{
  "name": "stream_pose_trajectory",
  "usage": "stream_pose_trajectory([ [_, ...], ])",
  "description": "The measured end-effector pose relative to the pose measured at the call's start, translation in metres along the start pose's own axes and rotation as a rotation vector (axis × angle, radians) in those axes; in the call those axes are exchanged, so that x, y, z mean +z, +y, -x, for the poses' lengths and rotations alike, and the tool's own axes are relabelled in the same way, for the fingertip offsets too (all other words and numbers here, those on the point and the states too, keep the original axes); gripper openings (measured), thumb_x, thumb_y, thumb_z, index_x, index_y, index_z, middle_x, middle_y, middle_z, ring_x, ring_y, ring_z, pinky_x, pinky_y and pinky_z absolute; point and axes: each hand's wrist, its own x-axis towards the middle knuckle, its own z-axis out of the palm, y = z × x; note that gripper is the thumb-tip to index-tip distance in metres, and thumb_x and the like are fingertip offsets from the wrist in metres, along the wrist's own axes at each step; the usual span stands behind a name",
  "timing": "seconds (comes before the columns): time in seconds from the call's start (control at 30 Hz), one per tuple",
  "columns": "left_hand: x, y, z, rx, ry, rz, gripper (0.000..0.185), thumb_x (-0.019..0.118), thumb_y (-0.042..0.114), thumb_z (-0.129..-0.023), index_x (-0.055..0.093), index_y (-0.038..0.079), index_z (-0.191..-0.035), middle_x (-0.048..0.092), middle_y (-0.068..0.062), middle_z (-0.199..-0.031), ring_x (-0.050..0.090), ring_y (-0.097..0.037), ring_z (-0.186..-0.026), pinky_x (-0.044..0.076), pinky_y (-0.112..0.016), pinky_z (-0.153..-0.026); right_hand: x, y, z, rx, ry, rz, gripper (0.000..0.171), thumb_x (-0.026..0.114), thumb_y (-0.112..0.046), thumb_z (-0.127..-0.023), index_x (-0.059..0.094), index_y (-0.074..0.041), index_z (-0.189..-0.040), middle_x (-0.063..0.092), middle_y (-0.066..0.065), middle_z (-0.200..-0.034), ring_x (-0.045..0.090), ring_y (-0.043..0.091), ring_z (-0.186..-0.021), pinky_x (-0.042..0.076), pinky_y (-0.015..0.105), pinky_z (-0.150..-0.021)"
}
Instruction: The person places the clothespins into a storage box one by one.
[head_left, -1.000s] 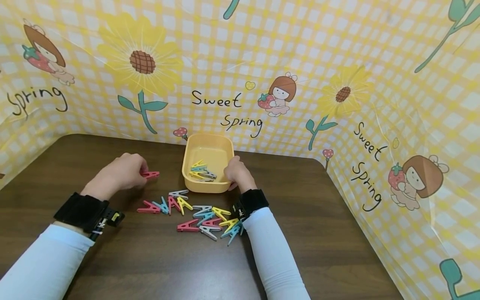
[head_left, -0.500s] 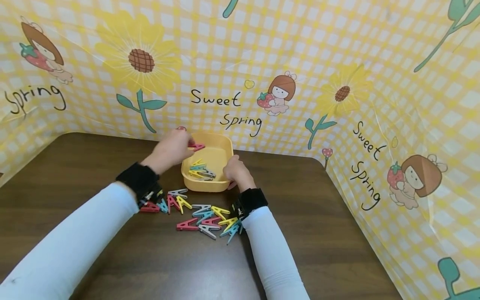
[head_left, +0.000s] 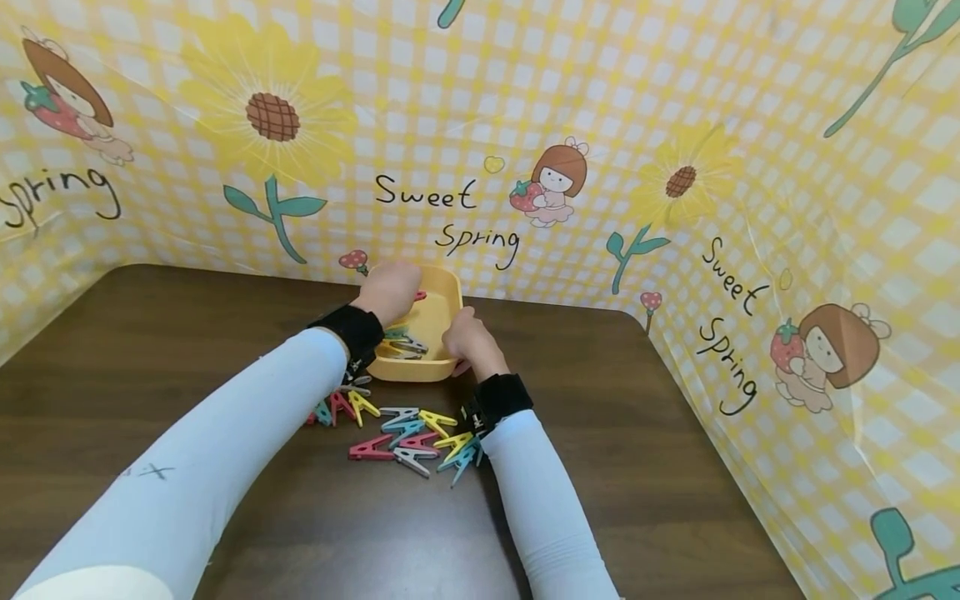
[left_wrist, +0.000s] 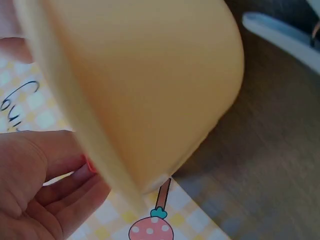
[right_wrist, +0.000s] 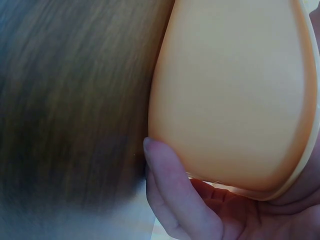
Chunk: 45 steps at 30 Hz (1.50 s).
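A yellow plastic box (head_left: 416, 372) stands at the back of the table, with several small clothespins (head_left: 407, 343) inside near its front. My left hand (head_left: 390, 293) is over the box's left back part and pinches a red clothespin (head_left: 422, 296), of which only a tip shows past the fingers. In the left wrist view the box's wall hides most of that red clothespin (left_wrist: 91, 164). My right hand (head_left: 474, 343) grips the box at its right front corner. In the right wrist view its fingers (right_wrist: 175, 182) lie against the outside of the wall.
On the dark wooden table (head_left: 630, 467) in front of the box lies a loose spread of red, blue, yellow and grey clothespins (head_left: 416, 437). More clothespins (head_left: 341, 407) are partly hidden by the left forearm. A yellow checked cloth (head_left: 420, 108) rises behind the table and to both sides.
My left hand has carried the red clothespin from the table left of the box up and right, into the space over the box. The right hand keeps its hold on the box.
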Motion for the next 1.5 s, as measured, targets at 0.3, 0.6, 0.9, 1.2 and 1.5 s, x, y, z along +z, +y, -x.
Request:
stream_pose_trajectory([
  [0.3,0.031,-0.018,-0.023,0.047,0.040,-0.040,0.012,0.070,-0.002,-0.094,0.072,0.005,-0.085,0.075,-0.013,-0.087,0.072,-0.029,-0.077,0.064,-0.047,-0.070,0.001,0.000,-0.004,0.002,-0.017,-0.003,0.069,0.042,-0.016,-0.115,0.005,-0.004,-0.172,0.040,0.033,-0.166,0.077,0.037,-0.071,0.068,0.040,-0.060],
  [0.6,0.014,-0.005,0.001,-0.018,-0.042,0.007,0.009,0.072,0.006,-0.100,0.073,0.002,-0.092,0.075,-0.014,-0.091,0.074,-0.029,-0.082,0.066,-0.046,-0.073,0.002,0.005,-0.016,-0.012,-0.040,-0.021,0.073,0.042,-0.016,-0.113,0.001,-0.004,-0.173,0.038,0.035,-0.166,0.076,0.039,-0.069,0.067,0.043,-0.058],
  [0.9,0.013,-0.009,0.002,-0.040,-0.069,0.037,0.012,0.071,0.011,-0.101,0.074,0.000,-0.099,0.075,-0.018,-0.100,0.073,-0.032,-0.085,0.066,-0.050,-0.071,-0.001,0.001,-0.001,-0.028,-0.017,0.003,0.070,0.043,-0.015,-0.115,0.004,-0.003,-0.172,0.045,0.035,-0.160,0.074,0.034,-0.066,0.067,0.039,-0.058],
  [1.2,0.041,-0.039,-0.027,-0.006,-0.013,-0.008,0.019,0.079,0.025,-0.092,0.074,0.007,-0.090,0.075,-0.014,-0.095,0.070,-0.033,-0.084,0.063,-0.049,-0.070,0.005,0.007,-0.015,-0.030,-0.008,0.004,0.070,0.043,-0.019,-0.115,0.006,-0.004,-0.172,0.047,0.034,-0.160,0.077,0.036,-0.071,0.067,0.040,-0.059],
  [1.5,0.004,-0.014,0.013,-0.080,-0.032,-0.018,0.067,0.068,0.041,-0.104,0.052,0.005,-0.158,0.038,-0.026,-0.172,0.021,-0.047,-0.167,0.015,-0.074,-0.134,0.001,0.002,-0.010,0.008,-0.008,-0.008,0.071,0.043,-0.014,-0.112,0.006,-0.003,-0.172,0.035,0.036,-0.168,0.077,0.037,-0.065,0.067,0.041,-0.058],
])
